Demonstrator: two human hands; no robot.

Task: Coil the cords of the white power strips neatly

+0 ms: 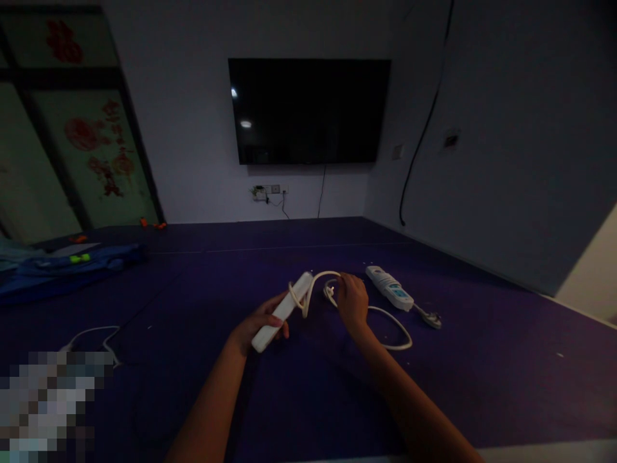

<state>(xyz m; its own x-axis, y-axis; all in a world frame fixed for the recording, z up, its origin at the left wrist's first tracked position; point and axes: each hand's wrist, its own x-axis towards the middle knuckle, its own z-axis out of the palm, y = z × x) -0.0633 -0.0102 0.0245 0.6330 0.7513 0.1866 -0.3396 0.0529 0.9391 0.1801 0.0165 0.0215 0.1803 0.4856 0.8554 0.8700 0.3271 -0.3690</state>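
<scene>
Left hand (255,321): clasped round white power strip (286,307), six o'clock in view. Right hand (353,301): closed on its cord (326,274), three o'clock from strip. Likely fault: loose loop (305,312) slipping off, should tension slacken.

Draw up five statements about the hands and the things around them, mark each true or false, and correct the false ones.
1. The left hand holds a white power strip. True.
2. A second power strip lies to the right of the right hand. True.
3. The right hand is empty. False: it grips a white cord.
4. The second power strip has nothing wrapped around it. False: a wound cord circles its body.
5. A dark screen hangs on the wall. True.
</scene>
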